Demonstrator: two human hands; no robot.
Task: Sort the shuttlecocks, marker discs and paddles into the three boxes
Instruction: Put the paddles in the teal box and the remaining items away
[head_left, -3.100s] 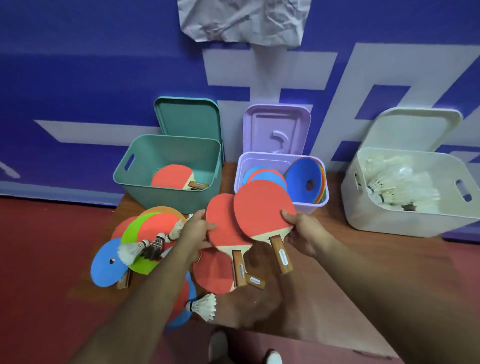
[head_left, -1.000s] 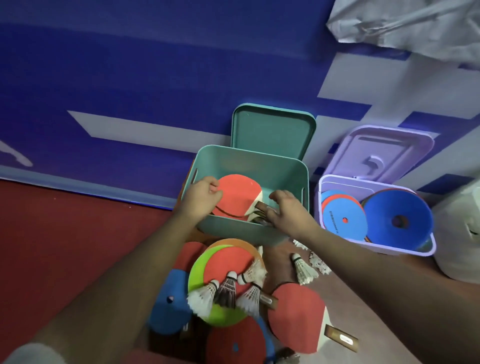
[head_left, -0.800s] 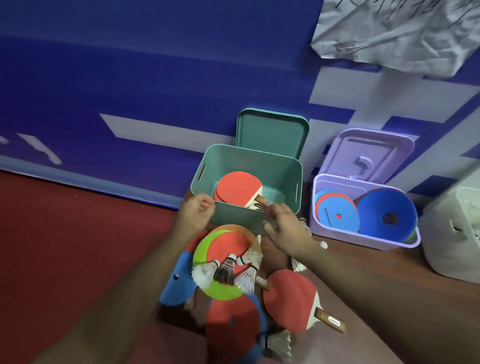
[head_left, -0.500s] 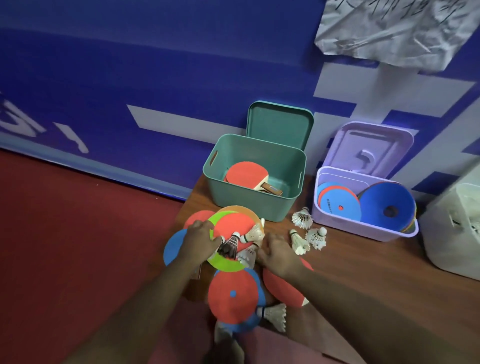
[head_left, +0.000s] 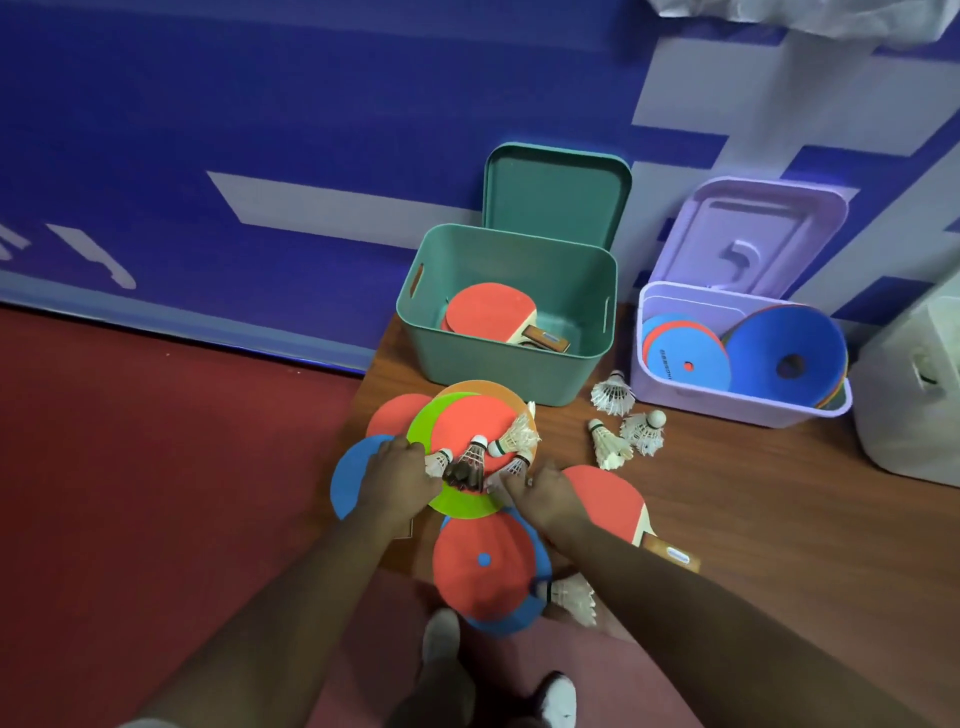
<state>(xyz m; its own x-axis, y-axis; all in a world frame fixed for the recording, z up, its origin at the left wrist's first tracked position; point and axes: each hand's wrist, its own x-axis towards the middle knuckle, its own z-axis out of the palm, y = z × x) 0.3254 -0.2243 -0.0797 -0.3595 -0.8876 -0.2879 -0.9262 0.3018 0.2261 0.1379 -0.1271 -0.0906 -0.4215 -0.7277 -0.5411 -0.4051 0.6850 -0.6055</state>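
Note:
A pile of marker discs lies on the wooden board, a red disc (head_left: 467, 421) on a green one (head_left: 457, 501), with several shuttlecocks on top, one dark (head_left: 467, 465). My left hand (head_left: 400, 475) closes on a white shuttlecock (head_left: 436, 461) at the pile's left. Fingers of my right hand (head_left: 545, 496) pinch another white shuttlecock (head_left: 515, 464) at its right. A red paddle (head_left: 610, 501) lies partly under my right wrist. The green box (head_left: 498, 364) holds paddles (head_left: 491, 312), and the purple box (head_left: 737, 410) holds discs.
Three shuttlecocks (head_left: 623, 426) lie loose between the green and purple boxes, and one more (head_left: 571, 597) lies by a red-on-blue disc (head_left: 478, 566). A white box (head_left: 909, 415) stands at the far right. Box lids lean on the blue wall. My shoes (head_left: 558, 701) show below.
Both hands put paddles into the green box, then drew back to the disc pile. Over the last half second they stay on the shuttlecocks there.

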